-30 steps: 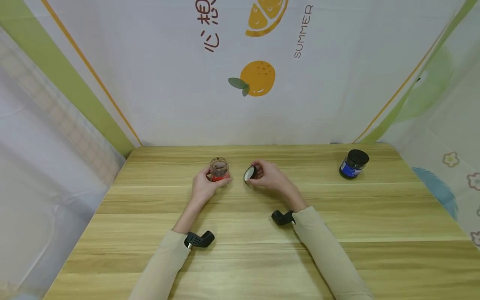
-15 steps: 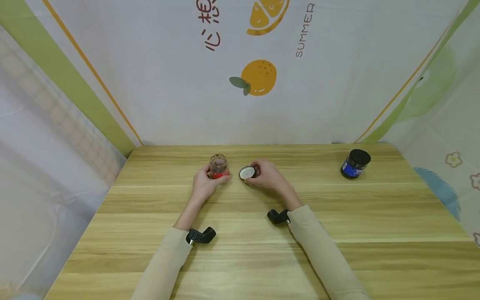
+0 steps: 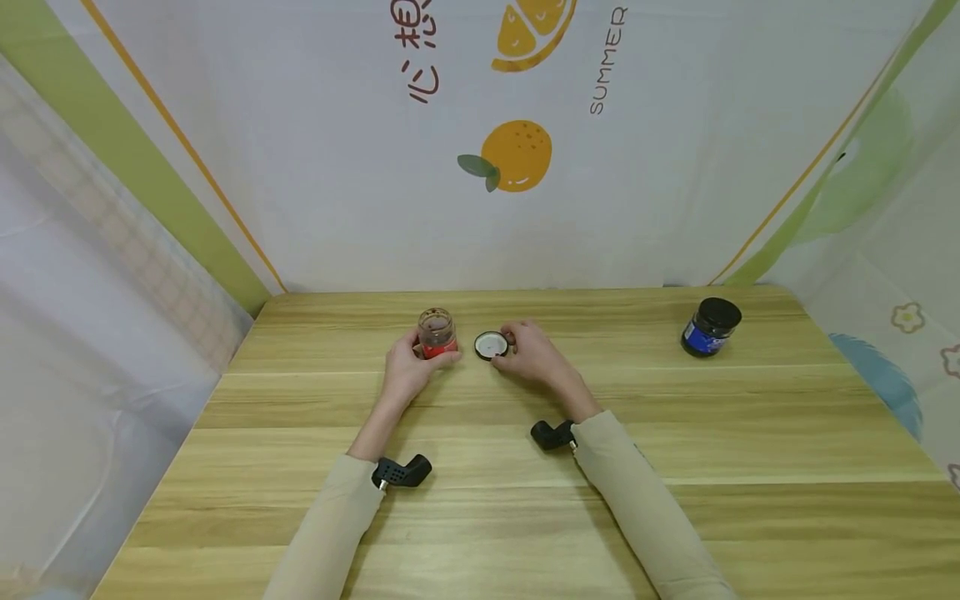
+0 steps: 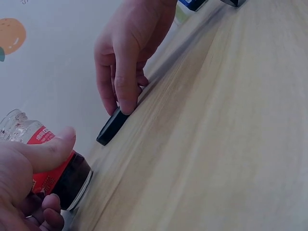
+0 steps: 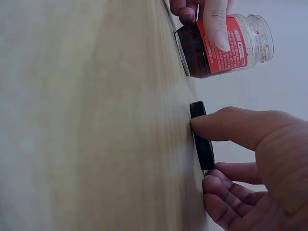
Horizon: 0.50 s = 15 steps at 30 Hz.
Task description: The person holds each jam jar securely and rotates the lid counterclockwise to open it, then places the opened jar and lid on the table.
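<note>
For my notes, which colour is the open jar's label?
Red label, seen best in the right wrist view.

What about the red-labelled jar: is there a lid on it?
No, the red-labelled jar in the left hand is open at the top, while the right hand pinches a lid beside it.

The black lid [image 3: 491, 345] has tipped from a steep tilt to nearly flat, closer to the jar [image 3: 438, 340].

Wood-grain table [image 3: 480, 525]; on it red-labelled jar [image 3: 439, 344], upturned black lid [image 3: 491, 345], blue-labelled jar [image 3: 708, 330].
</note>
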Motion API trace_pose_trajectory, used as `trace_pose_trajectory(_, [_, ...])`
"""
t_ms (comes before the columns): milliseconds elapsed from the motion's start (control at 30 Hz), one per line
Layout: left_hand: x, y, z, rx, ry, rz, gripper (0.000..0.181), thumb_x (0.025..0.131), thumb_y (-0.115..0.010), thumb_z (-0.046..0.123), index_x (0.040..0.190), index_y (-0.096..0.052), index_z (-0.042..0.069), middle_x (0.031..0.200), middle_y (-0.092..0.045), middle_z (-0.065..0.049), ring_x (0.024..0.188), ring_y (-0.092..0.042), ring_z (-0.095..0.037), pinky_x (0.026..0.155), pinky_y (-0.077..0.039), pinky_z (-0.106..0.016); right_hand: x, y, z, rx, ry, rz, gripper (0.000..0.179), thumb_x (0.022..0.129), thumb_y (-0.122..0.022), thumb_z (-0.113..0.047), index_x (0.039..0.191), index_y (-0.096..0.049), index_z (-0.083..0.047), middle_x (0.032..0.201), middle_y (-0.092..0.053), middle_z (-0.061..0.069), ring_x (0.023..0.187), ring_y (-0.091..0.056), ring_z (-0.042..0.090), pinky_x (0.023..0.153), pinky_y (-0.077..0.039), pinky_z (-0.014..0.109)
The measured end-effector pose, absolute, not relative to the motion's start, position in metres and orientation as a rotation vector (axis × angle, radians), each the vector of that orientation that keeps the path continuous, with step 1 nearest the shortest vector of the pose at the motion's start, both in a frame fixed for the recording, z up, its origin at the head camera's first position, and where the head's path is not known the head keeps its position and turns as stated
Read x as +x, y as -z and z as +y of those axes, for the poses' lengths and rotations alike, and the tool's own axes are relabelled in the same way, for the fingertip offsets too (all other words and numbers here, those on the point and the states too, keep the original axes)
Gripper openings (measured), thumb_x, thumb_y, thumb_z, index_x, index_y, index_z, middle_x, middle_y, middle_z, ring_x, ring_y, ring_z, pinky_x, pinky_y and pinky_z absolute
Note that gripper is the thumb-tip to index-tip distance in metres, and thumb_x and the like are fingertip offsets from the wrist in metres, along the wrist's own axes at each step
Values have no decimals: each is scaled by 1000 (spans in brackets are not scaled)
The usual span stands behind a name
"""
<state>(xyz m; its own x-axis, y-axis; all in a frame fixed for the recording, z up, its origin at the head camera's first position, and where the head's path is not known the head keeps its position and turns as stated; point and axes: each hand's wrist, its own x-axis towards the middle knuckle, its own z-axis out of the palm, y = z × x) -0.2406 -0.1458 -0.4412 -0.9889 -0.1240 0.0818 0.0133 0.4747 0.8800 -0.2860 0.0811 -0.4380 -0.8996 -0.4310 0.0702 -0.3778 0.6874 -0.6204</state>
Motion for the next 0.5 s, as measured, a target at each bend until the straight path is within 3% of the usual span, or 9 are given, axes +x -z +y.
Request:
trace_pose_trajectory(233, [-240, 441, -146, 90, 1533, -2583, 58, 80, -88, 25, 126, -62, 2, 121, -65, -18, 80, -56, -21, 68, -44, -30, -288, 441, 81, -723, 990, 2835, 40, 86, -78, -16, 116, -62, 6, 102, -56, 13, 106, -49, 29, 92, -43, 43])
trace_pose_trajectory(500, [-239, 438, -147, 95, 1547, -2601, 64, 82, -87, 22, 135, -56, 3, 129, -61, -21, 98, -60, -28, 81, -49, -39, -286, 438, 81, -730, 996, 2819, 33, 86, -77, -15, 108, -61, 4, 96, -52, 10, 102, -46, 28, 87, -40, 40])
